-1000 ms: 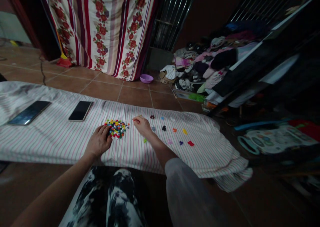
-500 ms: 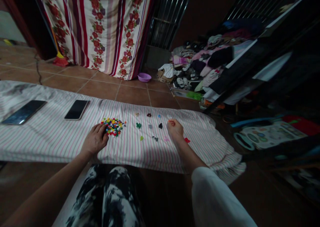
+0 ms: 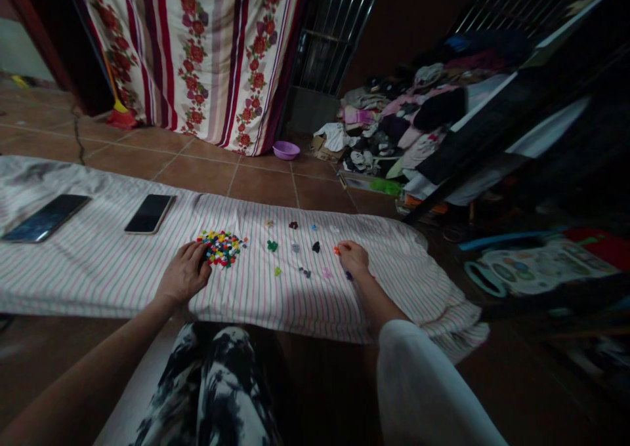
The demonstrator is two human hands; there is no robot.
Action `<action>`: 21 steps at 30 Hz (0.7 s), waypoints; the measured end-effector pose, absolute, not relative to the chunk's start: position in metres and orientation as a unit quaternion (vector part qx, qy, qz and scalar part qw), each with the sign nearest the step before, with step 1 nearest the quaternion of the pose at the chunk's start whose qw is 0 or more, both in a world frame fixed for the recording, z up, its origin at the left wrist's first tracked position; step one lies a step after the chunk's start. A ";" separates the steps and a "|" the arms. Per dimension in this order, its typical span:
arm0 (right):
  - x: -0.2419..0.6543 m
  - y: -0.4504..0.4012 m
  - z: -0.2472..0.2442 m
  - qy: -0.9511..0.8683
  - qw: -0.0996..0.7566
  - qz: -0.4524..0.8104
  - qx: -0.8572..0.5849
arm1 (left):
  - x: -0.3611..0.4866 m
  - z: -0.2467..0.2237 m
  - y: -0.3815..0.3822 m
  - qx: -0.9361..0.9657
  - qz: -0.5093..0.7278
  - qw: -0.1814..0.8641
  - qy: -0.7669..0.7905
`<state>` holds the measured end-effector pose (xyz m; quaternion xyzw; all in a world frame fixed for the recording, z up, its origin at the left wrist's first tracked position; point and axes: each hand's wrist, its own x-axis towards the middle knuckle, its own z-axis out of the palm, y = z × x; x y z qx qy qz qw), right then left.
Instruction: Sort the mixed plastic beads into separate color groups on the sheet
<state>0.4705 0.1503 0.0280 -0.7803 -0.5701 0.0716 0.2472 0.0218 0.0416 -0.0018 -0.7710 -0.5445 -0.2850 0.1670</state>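
Note:
My left hand [image 3: 184, 274] lies with its fingers extended and thumb apart on the left edge of a mixed pile of tiny coloured pieces [image 3: 222, 248]. To the right, the fingers of my right hand [image 3: 354, 258] are pinched beside a few orange pieces [image 3: 337, 250]; whatever is between the fingertips is hidden. Small single-colour groups lie between the hands, among them green pieces [image 3: 272, 246], grey pieces [image 3: 295, 248], black pieces [image 3: 315, 246], brown pieces [image 3: 293, 225] and pink pieces [image 3: 327, 272]. Dark blue pieces [image 3: 349, 275] show partly under my right wrist.
A striped cloth [image 3: 123, 269] covers the low work surface. Two dark-screened devices lie at left, a phone [image 3: 149, 214] and a larger one [image 3: 46, 218]. Beyond are a purple basin [image 3: 286, 149], a floral curtain [image 3: 216, 59] and heaped clothes [image 3: 394, 118].
My right hand has shifted slightly right and down, uncovering the orange pieces and covering most of the red ones. My left hand stays at the mixed pile. The view has moved slightly.

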 end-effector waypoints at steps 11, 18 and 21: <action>0.473 0.151 0.025 -0.572 0.210 0.074 -0.790 | 0.022 0.003 0.040 -0.774 -0.283 0.192 -0.533; 0.474 0.152 0.025 -0.568 0.226 0.084 -0.787 | 0.023 -0.001 0.041 -0.760 -0.285 0.176 -0.556; 0.474 0.153 0.024 -0.567 0.238 0.082 -0.784 | 0.022 -0.003 0.041 -0.757 -0.277 0.170 -0.567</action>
